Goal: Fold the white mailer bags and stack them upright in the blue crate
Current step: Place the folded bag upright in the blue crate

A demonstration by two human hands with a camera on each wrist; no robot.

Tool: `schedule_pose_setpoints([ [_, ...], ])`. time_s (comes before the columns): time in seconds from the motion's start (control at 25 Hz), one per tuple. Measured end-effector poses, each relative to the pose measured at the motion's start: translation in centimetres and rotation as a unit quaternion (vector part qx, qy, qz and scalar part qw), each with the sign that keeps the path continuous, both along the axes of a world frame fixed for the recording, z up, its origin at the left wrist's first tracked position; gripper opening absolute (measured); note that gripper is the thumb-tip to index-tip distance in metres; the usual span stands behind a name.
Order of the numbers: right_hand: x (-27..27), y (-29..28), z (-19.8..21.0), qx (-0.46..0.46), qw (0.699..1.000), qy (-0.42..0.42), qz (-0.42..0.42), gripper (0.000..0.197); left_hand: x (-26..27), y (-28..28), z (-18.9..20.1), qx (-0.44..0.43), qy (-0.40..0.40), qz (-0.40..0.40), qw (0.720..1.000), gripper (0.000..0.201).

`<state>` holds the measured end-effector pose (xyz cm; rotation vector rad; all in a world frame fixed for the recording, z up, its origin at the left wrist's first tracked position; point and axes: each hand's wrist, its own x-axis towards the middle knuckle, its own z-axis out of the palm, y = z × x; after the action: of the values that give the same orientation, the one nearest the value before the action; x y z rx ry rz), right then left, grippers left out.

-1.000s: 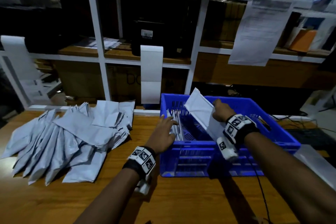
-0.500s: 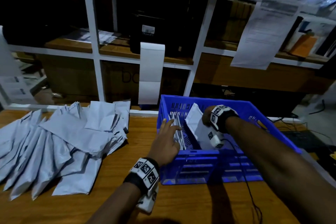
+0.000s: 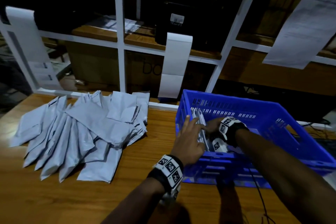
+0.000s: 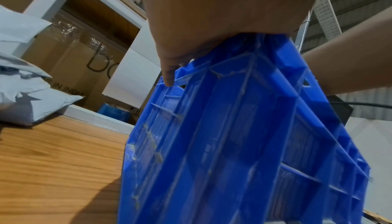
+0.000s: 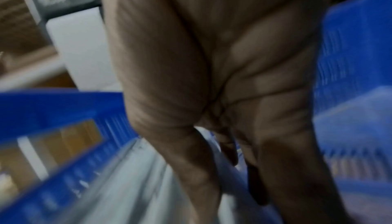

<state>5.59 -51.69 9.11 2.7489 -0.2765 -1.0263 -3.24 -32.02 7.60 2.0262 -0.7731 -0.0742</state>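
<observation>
Far left on the wooden counter (image 3: 149,196) I see the heap of unfolded mailer bags (image 3: 80,138), fanned out and overlapping, its near ends pointing toward me. Behind it stands the white shelving frame (image 3: 121,45), with a paper strip (image 3: 174,65) hanging from a shelf edge.

My left hand (image 3: 189,140) reaches over the near-left corner of the blue crate (image 3: 283,132). Its fingers (image 3: 185,123) are extended, pressing against the folded bags (image 3: 201,127) that stand on edge along the crate's left wall. The left wrist view shows the palm resting on the crate rim (image 4: 250,46), one fingertip on the outer wall.

My right hand (image 3: 212,125) is down inside the crate, just right of the upright bags and touching them. In the right wrist view, blurred, thumb and fingers (image 5: 231,150) pinch a pale folded bag (image 5: 131,182) beside the stack, so I log the right fingers as gripping it.

The crate sits on the counter's right part, well apart from the heap.
</observation>
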Motion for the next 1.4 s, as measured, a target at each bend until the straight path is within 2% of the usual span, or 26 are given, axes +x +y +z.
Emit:
schedule_pose_setpoints([
  [0.08,0.5,0.2,-0.3,-0.016,1.000,-0.020,0.005,0.051,0.1,0.1,-0.1,0.003,0.004,0.000,1.000,0.054],
  [0.2,-0.2,0.3,0.0,-0.006,0.999,-0.037,0.024,0.055,0.2,0.1,-0.3,0.002,-0.001,0.001,1.000,0.054],
  [0.36,-0.4,0.4,0.8,0.022,1.000,0.013,-0.011,0.052,0.2,0.0,-0.1,0.005,0.004,0.002,1.000,0.054],
  [0.44,0.0,0.3,0.9,0.014,0.999,0.038,0.035,0.062,0.1,0.1,0.0,0.009,0.005,0.000,1.000,0.054],
  [0.52,3.1,-3.0,-2.5,0.027,0.998,0.020,0.053,0.078,0.0,0.1,0.2,0.019,0.003,0.001,1.000,0.053],
  [0.6,4.4,-4.5,-4.4,0.030,0.998,0.023,0.059,0.080,-0.3,0.1,0.6,0.030,-0.006,0.002,1.000,0.051],
  [0.64,4.2,-4.6,-4.5,0.018,0.999,0.015,0.049,0.074,-0.5,0.2,0.8,0.035,-0.012,0.004,0.999,0.050],
  [0.72,1.1,-1.5,-0.5,-0.017,0.999,-0.028,0.037,0.049,-0.5,0.3,0.9,0.042,-0.020,0.010,0.999,0.049],
  [0.8,-0.1,0.0,2.0,0.002,0.996,-0.090,0.011,0.021,-0.4,0.4,0.5,0.041,-0.018,0.020,0.999,0.051],
  [0.88,-0.4,1.0,4.5,0.048,0.990,-0.130,0.001,0.013,-0.7,0.7,0.3,0.019,-0.009,0.022,1.000,0.052],
  [0.96,-0.6,2.0,7.0,0.127,0.981,-0.145,0.025,0.015,-1.4,1.3,0.6,-0.012,0.002,0.031,0.999,0.047],
  [1.12,-4.7,5.1,11.7,0.320,0.928,-0.180,-0.058,0.025,-3.6,5.0,1.1,-0.082,0.017,0.105,0.991,0.049],
  [1.2,-6.9,6.6,12.5,0.353,0.906,-0.232,-0.035,0.026,-4.7,7.5,0.7,-0.103,0.013,0.155,0.982,0.043],
  [1.32,-10.5,9.6,12.1,0.347,0.869,-0.346,0.067,0.021,-6.4,11.2,-0.3,-0.122,0.017,0.200,0.972,0.040],
  [1.4,-12.4,12.0,10.6,0.389,0.847,-0.351,0.090,0.023,-7.1,13.7,-1.2,-0.117,0.018,0.207,0.971,0.041],
])
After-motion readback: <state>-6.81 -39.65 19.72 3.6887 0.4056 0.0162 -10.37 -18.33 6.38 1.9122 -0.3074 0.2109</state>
